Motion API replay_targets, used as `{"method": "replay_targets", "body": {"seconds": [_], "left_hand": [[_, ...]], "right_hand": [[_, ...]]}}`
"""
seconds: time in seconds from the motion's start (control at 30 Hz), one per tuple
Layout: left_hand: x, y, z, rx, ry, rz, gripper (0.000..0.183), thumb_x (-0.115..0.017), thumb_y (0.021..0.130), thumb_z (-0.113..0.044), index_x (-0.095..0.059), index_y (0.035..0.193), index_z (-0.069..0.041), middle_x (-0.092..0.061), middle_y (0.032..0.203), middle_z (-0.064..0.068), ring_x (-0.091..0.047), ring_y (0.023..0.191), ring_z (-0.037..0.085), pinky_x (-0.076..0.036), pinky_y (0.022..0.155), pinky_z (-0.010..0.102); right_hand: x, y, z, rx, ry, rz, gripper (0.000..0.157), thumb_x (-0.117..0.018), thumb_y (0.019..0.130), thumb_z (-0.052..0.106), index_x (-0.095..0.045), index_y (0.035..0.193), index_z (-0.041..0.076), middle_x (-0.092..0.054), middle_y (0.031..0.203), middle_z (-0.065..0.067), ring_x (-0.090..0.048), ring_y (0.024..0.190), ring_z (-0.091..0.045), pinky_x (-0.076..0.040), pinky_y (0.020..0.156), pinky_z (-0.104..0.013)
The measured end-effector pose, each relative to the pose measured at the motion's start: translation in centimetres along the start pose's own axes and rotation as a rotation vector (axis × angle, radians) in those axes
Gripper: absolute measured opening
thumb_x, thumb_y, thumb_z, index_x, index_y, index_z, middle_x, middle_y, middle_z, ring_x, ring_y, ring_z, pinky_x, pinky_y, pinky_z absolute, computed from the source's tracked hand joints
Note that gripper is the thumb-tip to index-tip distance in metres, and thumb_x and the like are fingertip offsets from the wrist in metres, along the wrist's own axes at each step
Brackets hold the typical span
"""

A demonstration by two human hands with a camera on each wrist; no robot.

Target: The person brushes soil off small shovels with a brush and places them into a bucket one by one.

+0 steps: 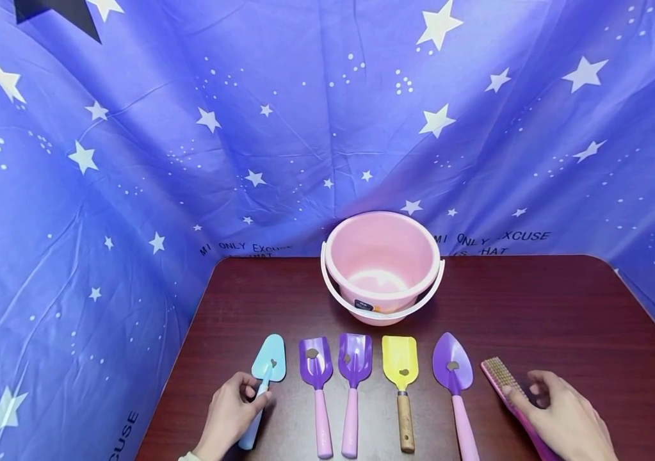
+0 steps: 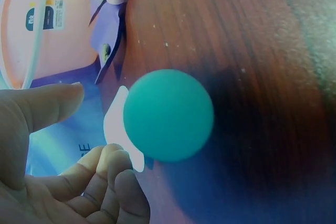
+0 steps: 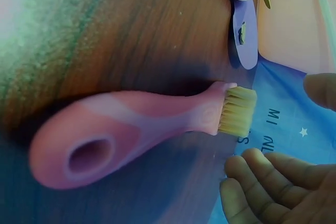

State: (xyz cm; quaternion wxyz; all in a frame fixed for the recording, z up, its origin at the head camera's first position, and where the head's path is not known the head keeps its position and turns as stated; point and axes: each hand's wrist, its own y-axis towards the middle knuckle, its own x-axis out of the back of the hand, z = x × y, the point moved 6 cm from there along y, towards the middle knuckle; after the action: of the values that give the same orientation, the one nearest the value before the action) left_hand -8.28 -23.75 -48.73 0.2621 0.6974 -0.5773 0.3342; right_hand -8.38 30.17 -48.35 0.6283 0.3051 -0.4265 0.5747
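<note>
On the left, a light-blue trowel (image 1: 271, 354) lies with its blade pointing away. My left hand (image 1: 229, 410) is beside its handle, thumb and fingers apart on either side. The left wrist view faces the round handle end (image 2: 168, 115), with a gap between thumb (image 2: 55, 106) and loosely bent fingers. At the right lies a pink brush (image 1: 499, 374) with tan bristles. My right hand (image 1: 572, 416) hovers close over it, thumb spread from the fingers. In the right wrist view the brush's handle (image 3: 152, 119) has no fingers round it.
Between the hands lie two purple square-ended shovels (image 1: 315, 365) (image 1: 355, 362), a yellow shovel (image 1: 399, 355) with a wooden handle, and a purple pointed trowel (image 1: 451, 352). Behind them stands a pink bucket (image 1: 381, 256) with a white handle. A blue starry cloth (image 1: 304, 147) hangs behind the dark table (image 1: 269, 288).
</note>
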Motion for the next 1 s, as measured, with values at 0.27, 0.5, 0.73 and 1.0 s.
{"method": "replay_targets", "body": {"seconds": [0.27, 0.5, 0.73, 1.0], "left_hand": [[-0.2, -0.4, 0.6, 0.013, 0.055, 0.023, 0.036, -0.084, 0.068, -0.031, -0.063, 0.088, -0.010, -0.052, 0.070, -0.007, -0.046, 0.063, 0.007, -0.037, 0.059, 0.028], [-0.6, -0.6, 1.2, 0.029, 0.082, 0.049, 0.037, -0.083, 0.068, -0.031, -0.061, 0.089, -0.009, -0.049, 0.068, -0.006, -0.044, 0.061, 0.009, -0.037, 0.057, 0.029], [-0.8, -0.9, 1.2, 0.026, 0.110, 0.056, 0.038, -0.083, 0.068, -0.030, -0.059, 0.088, -0.010, -0.048, 0.069, -0.008, -0.046, 0.061, 0.010, -0.037, 0.056, 0.030], [-0.8, -1.0, 1.3, 0.032, 0.142, 0.061, 0.038, -0.083, 0.068, -0.033, -0.058, 0.086, -0.010, -0.049, 0.069, -0.007, -0.047, 0.061, 0.011, -0.038, 0.055, 0.032]], "right_hand": [[-0.9, -0.2, -0.9, -0.047, -0.025, 0.098, 0.084, -0.055, 0.079, 0.071, -0.050, 0.125, 0.001, -0.062, 0.108, -0.016, -0.057, 0.098, -0.044, -0.042, 0.065, -0.056], [-1.6, -0.3, -1.5, -0.078, -0.044, 0.160, 0.088, -0.055, 0.078, 0.073, -0.048, 0.126, -0.001, -0.062, 0.108, -0.019, -0.058, 0.095, -0.043, -0.042, 0.063, -0.055], [-2.2, -0.5, -1.9, -0.085, -0.046, 0.177, 0.080, -0.060, 0.075, 0.072, -0.052, 0.117, 0.005, -0.062, 0.099, -0.010, -0.060, 0.084, -0.028, -0.042, 0.059, -0.049], [-2.6, -0.7, -1.7, -0.061, -0.040, 0.133, 0.072, -0.064, 0.074, 0.069, -0.055, 0.109, 0.008, -0.063, 0.092, -0.004, -0.058, 0.076, -0.021, -0.041, 0.055, -0.044]]}}
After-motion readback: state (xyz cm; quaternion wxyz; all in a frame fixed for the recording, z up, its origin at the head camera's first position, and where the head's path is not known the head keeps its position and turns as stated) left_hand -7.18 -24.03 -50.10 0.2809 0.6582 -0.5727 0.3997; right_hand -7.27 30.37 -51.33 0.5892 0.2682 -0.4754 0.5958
